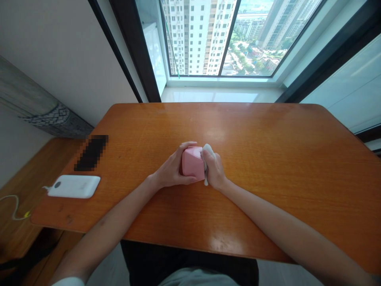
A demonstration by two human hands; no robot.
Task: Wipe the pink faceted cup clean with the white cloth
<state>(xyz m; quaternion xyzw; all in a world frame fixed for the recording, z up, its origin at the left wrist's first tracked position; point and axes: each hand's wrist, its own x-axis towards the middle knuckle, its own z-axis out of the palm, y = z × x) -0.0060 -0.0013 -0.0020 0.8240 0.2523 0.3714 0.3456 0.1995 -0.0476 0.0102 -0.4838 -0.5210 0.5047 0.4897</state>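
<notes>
A small pink box-like object (pixel 193 163) with angled faces is held above the middle of the wooden table (pixel 268 167). My left hand (pixel 172 167) grips it from the left, thumb along the near side and fingers round the far side. In my right hand (pixel 216 169) is a bunched white cloth (pixel 208 149), pressed against the object's right face. One end of the cloth hangs below my right fingers. The far fingers of my right hand are hidden behind the cloth and the hand itself.
At the table's left edge lies a white flat device (pixel 74 186) with a cable (pixel 16 206) leading off to the left. Beyond it is a dark pixelated patch (pixel 91 153). A curtain (pixel 44 103) hangs at the left, and a window (pixel 220 39) stands behind the table.
</notes>
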